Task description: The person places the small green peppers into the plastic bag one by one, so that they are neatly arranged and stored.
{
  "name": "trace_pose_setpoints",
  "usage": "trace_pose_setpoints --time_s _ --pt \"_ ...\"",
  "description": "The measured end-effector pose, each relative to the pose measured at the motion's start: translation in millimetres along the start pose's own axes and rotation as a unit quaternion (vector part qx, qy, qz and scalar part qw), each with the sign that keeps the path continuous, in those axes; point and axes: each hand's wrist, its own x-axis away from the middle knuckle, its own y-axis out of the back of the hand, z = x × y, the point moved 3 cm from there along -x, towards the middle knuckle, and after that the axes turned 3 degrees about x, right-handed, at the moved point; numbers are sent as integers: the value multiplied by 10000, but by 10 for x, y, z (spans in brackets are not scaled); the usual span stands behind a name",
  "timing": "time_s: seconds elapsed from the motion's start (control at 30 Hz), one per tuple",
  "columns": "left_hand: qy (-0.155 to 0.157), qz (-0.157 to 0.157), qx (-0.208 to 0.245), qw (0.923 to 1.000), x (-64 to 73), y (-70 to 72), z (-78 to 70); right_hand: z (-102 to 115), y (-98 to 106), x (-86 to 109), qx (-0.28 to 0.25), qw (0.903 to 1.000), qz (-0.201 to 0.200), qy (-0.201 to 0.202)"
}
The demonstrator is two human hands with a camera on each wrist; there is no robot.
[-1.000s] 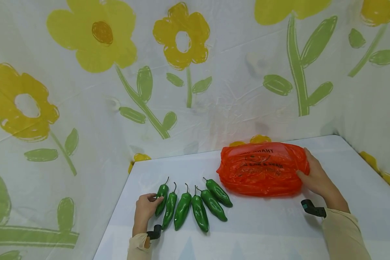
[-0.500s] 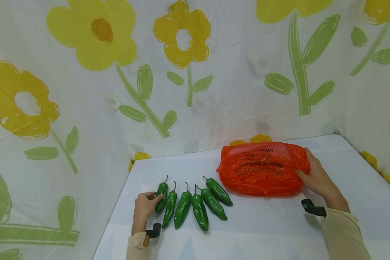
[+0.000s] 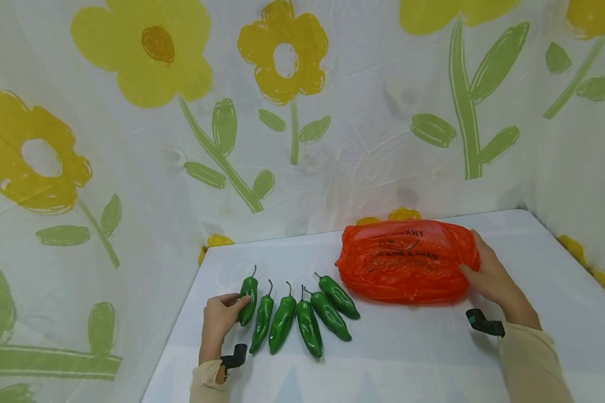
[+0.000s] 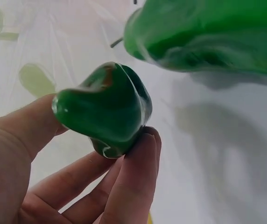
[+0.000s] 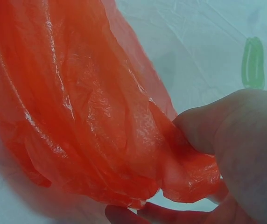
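Observation:
My left hand [image 3: 219, 320] pinches a glossy green chili pepper [image 3: 249, 296] with a thin dark stem, at the left end of a row. In the left wrist view that pepper [image 4: 108, 109] sits between thumb and fingertips, its blunt tip toward the camera. Beside it, another green pepper [image 4: 208, 37] fills the upper right. The right hand [image 3: 491, 280] grips the right end of a red plastic bag [image 3: 408, 263] with dark print. Seen from the right wrist, the thumb lies on the bag's thin film [image 5: 101, 126] and the fingertips reach beneath. What the bag contains is hidden.
Several more green peppers lie fanned out on the white table [image 3: 398, 358], the rightmost pepper [image 3: 339, 296] near the bag's left end. A white curtain [image 3: 353, 112] with yellow flowers closes off the back and sides.
The left hand has shifted a little left and away with the pepper, widening the gap to its neighbour. My right hand and the bag stay in place.

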Motion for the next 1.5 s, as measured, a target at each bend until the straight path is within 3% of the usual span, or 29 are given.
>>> trace_pose_setpoints --time_s 0.37,0.73,1.5 --pt "21 16 521 9986 50 9 -103 41 0 11 80 9999 -48 129" --pt "96 239 920 9954 125 -67 -252 60 -6 14 9 9999 -14 124" --pt "-291 494 1311 9897 284 -263 -642 78 5 19 -3 10000 -11 68"
